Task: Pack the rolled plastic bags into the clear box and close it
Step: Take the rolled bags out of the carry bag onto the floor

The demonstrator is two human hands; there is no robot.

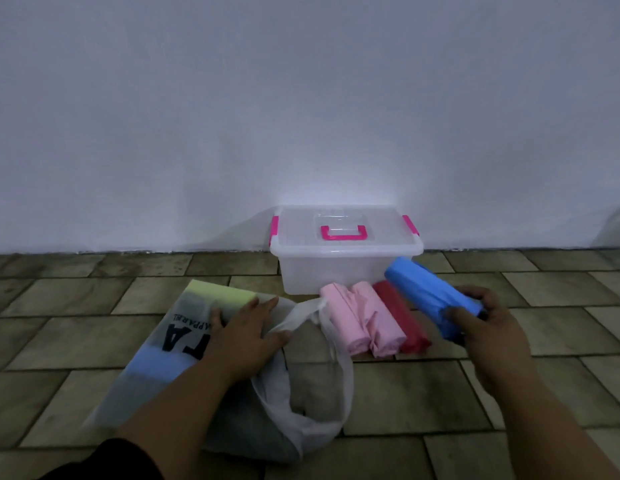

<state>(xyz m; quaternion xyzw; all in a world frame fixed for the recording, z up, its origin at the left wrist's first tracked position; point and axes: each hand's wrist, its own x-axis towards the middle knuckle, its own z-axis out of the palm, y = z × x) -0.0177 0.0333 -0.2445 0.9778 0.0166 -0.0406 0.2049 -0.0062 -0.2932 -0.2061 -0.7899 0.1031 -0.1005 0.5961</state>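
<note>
A clear box (pixel 346 268) with pink latches and a pink handle stands against the wall, its lid on. In front of it lie two pink rolled bags (pixel 339 320) (pixel 381 327) and a red roll (pixel 402 320) side by side on the floor. My right hand (pixel 488 327) grips the near end of a blue roll (pixel 426 292), which is tilted above the red one. My left hand (pixel 246 327) rests flat, fingers straight, on a large translucent white bag (pixel 183 368) with black lettering and yellow and blue contents showing through.
The floor is olive-brown tile (pixel 509 386). A plain white wall (pixel 301 116) rises directly behind the box. The white bag's loose handles (pixel 336 375) lie between my left hand and the pink rolls.
</note>
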